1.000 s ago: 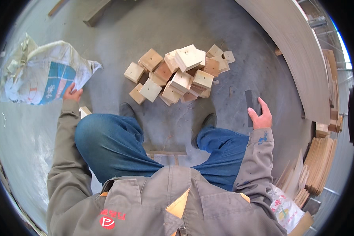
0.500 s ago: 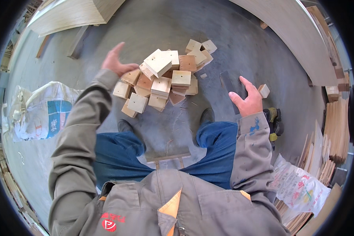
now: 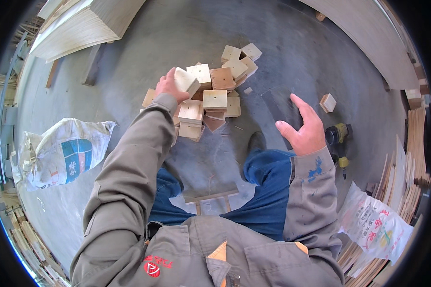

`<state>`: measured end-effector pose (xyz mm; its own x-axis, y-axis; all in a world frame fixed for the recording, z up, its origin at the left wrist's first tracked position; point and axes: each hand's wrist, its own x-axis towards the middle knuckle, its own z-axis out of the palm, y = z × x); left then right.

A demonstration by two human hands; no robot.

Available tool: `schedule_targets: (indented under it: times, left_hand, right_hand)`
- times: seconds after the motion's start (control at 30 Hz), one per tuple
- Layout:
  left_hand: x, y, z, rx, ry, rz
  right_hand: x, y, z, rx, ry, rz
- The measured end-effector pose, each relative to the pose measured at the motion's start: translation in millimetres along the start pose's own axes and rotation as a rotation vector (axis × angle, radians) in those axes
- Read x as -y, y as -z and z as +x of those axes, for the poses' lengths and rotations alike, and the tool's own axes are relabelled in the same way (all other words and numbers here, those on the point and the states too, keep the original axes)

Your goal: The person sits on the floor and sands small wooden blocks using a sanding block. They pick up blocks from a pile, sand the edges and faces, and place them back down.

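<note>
Wooden block (image 3: 187, 80) in left grip (image 3: 167, 87), at its right

Matt, bare wooden blocks (image 3: 215, 99); smooth, dull grey floor (image 3: 151, 52); crinkled plastic-looking sack (image 3: 52, 165); matt cloth sleeves (image 3: 134, 148).

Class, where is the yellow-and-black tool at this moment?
In the head view, the tool lies on the floor at the right, just right of the right hand and below a small block.

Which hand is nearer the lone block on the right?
Right. The right hand is just left of the lone block, not touching it; the left hand is much farther left, at the pile, holding a pale block.
</note>
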<state>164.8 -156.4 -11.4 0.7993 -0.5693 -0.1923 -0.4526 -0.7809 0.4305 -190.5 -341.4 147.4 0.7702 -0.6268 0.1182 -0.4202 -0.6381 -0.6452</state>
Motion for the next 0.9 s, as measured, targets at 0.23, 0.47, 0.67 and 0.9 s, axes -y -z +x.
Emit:
schedule_targets:
  times: [0.23, 0.47, 0.67, 0.9]
  left_hand:
    - [56.8, 22.4, -28.3, 0.122, 0.134, -0.935]
    - [45.4, 76.1, -124.6, 0.189, 0.131, -1.356]
    - [19.2, 101.6, -219.2, 0.304, 0.19, -1.52]
    - [-2.6, 49.8, -281.4, 0.251, 0.324, -1.674]
  right_hand:
    - [-2.5, -0.3, -0.4, -0.018, 0.043, 0.018]
    - [8.6, -12.7, -2.7, 0.018, 0.035, 0.013]
    - [14.0, -27.1, -9.0, 0.025, 0.057, -0.001]
    - [18.0, -80.9, -35.0, 0.159, -0.076, 0.603]
